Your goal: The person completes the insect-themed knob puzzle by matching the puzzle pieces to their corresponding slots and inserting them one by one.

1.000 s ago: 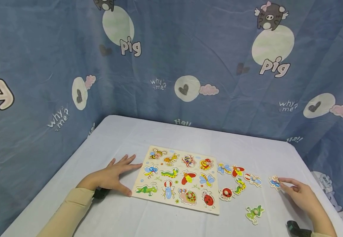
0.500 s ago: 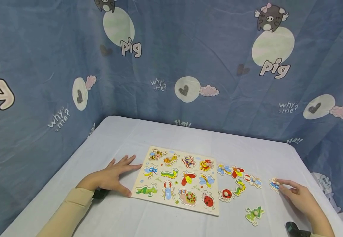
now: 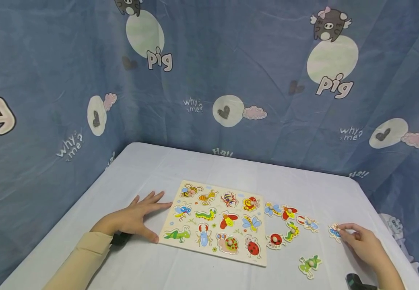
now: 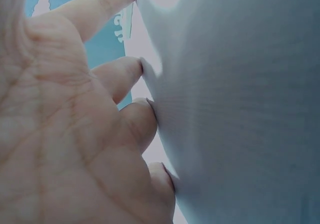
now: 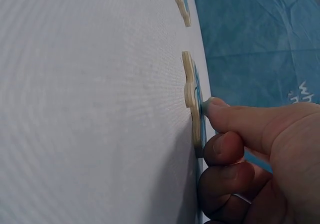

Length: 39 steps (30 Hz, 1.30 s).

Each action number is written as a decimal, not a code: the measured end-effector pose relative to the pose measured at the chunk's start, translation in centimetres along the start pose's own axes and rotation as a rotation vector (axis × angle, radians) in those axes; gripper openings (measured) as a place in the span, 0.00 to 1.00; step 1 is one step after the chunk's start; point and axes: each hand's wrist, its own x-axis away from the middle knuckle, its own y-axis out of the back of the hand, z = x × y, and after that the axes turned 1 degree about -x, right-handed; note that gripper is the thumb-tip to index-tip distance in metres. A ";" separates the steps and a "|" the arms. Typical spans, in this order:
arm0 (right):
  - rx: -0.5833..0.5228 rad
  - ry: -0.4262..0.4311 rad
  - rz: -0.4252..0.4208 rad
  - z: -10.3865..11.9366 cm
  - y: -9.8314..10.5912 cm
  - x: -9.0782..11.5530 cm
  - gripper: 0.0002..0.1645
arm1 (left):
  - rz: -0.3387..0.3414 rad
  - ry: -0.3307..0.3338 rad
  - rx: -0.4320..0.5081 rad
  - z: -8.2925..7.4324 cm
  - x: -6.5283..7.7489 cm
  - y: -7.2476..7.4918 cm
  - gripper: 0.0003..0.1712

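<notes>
Your right hand (image 3: 363, 243) is pinching the blue insect piece (image 3: 334, 231), to the right of the other loose pieces (image 3: 308, 222). Your left hand (image 3: 133, 217) is resting with wide fingers, touching the board (image 3: 219, 228) at its left edge.

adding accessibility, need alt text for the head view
A right hand pinches a blue insect puzzle piece. The left hand lies spread at the edge of an insect puzzle board; six loose pieces lie right of the board.
</notes>
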 end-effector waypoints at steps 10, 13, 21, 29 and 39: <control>0.039 0.019 -0.023 0.4 -0.3 0.2 0.26 | -0.004 -0.015 0.015 0.1 0.3 0.1 0.65; 0.055 0.013 -0.030 0.4 -0.2 0.3 0.26 | -0.003 -0.020 0.022 0.1 0.3 0.1 0.65; 0.052 -0.031 -0.064 0.5 -0.1 0.3 0.28 | -0.005 -0.025 0.014 -0.2 0.3 0.2 0.67; 0.068 -0.061 -0.081 0.5 0.1 0.6 0.28 | -0.004 -0.022 0.009 -0.3 0.2 0.2 0.67; 0.060 -0.061 -0.056 0.1 -0.2 0.4 0.31 | -0.005 -0.011 0.004 -0.2 0.1 0.0 0.67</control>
